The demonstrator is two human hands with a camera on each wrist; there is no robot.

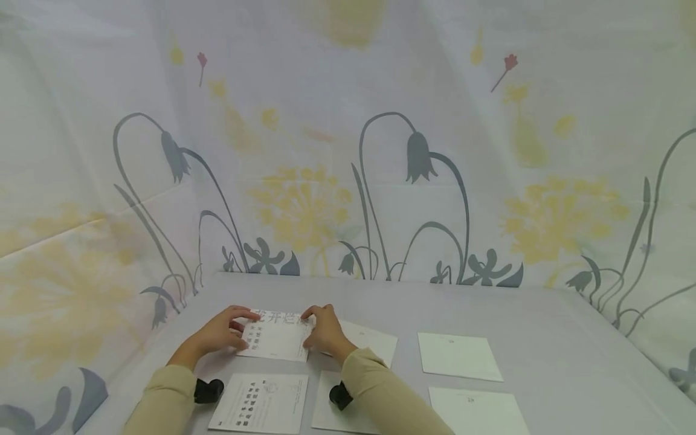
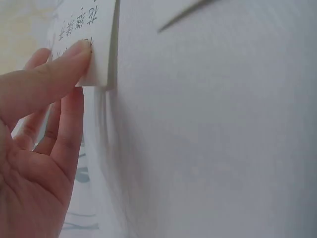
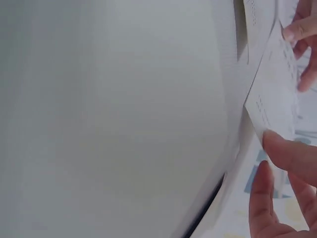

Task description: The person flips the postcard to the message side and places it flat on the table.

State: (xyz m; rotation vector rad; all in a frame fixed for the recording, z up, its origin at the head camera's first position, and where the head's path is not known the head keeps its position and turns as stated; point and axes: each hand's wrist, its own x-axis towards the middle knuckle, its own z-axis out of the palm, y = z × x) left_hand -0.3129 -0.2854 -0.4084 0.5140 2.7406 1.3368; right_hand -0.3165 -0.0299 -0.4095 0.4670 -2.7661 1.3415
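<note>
Both hands hold one white card (image 1: 280, 347) printed with large grey and smaller black Chinese characters. My left hand (image 1: 217, 332) pinches its left edge; in the left wrist view the thumb (image 2: 74, 59) lies on the printed face and the other fingers are behind. At the opposite edge my right hand (image 1: 328, 332) pinches the card between thumb and fingers, as the right wrist view also shows. The held card (image 3: 272, 84) is tilted there. Just below it lies another printed card (image 1: 261, 402) with columns of black characters and a small drawing.
A mostly blank card (image 1: 377, 343) lies partly behind my right hand, another (image 1: 324, 414) under the right forearm. Two more pale cards, an upper (image 1: 459, 359) and a lower (image 1: 478, 417), lie to the right on the white table (image 1: 402, 302). A flower-printed curtain (image 1: 326, 151) surrounds it.
</note>
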